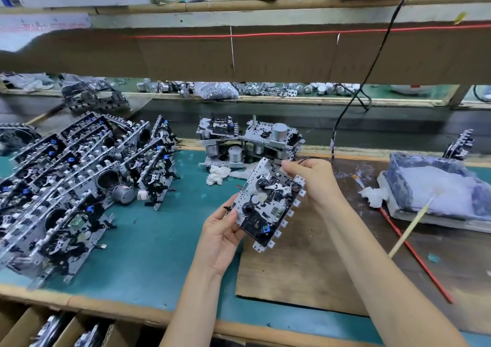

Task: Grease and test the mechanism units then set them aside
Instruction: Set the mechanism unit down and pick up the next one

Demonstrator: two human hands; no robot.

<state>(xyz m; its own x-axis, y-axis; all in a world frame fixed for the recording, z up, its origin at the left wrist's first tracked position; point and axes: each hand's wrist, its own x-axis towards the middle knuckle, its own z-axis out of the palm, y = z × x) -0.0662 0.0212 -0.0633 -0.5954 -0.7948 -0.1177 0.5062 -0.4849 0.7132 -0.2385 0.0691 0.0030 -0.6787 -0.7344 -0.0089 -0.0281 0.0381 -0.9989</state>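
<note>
tabletop (148, 253) first: green mat, w/ a brown board (305, 267) lying right under the fingers. far left of the fingers is the big batch of units (66, 187), leaned in rows, dozens. can't tell from here if they're the done pile or the waiting pile. a small stack (249, 142) sits just beyond the fingers at the back edge, motors up.

right of the fingers is the grease tray (430, 187), wrapped in plastic w/ white grease in it. the applicator stick (409, 230) is parked w/ its tip in the tray, not in hand. so my guess is greasing on this one is done or paused and the test step is on.

the mechanism unit (268, 203) is held up off the board, tilted, between both hands. left hand (223, 237) fingers (233, 215) are curled round its lower left edge. right hand (316, 179) pinches at the top corner, where a thin black lead (372, 62) hanging from above ends up. left to do on this one: finish the test, set it aside, then on to the next.

room: open mat near-left of the fingers, good for setting down. tight spots are the stack just beyond, the tissue wads (218, 175) beside it, the lead by the right wrist and the stick handle jutting out to the right. the cardboard flap (239, 54) overhead hangs low, so not much headroom for lifting.
</note>
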